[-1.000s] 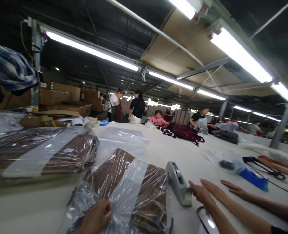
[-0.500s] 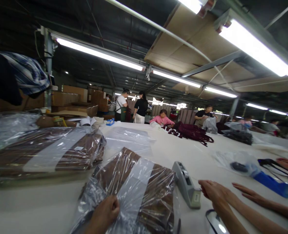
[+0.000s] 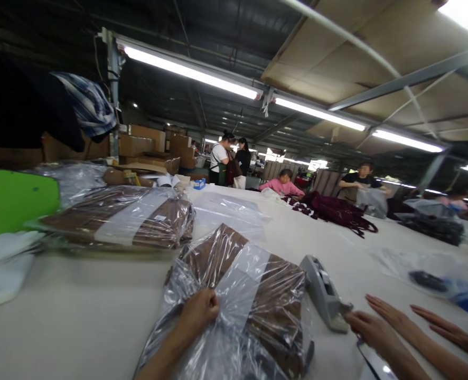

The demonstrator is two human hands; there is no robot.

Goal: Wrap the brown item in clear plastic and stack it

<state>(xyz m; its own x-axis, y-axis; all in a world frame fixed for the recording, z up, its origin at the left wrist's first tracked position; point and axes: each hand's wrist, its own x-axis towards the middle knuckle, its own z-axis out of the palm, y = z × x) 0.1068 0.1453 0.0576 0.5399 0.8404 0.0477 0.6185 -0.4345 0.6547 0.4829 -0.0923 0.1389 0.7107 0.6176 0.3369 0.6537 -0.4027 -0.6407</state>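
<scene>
Two hands: left hand (image 3: 197, 312) grips bagged brown garment (image 3: 253, 295); right hand (image 3: 366, 330), loosely spread, touches tape dispenser (image 3: 323, 293).

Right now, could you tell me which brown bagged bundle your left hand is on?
The nearer bundle; the left hand presses its plastic, while the stack lies untouched behind.

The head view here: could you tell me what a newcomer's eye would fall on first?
The brown garment in a clear plastic bag lies front and centre on the white table, with the left hand gripping its near edge. Just right of it stands a grey tape dispenser, which the right hand reaches. A stack of bagged brown garments lies behind, to the left.
</scene>
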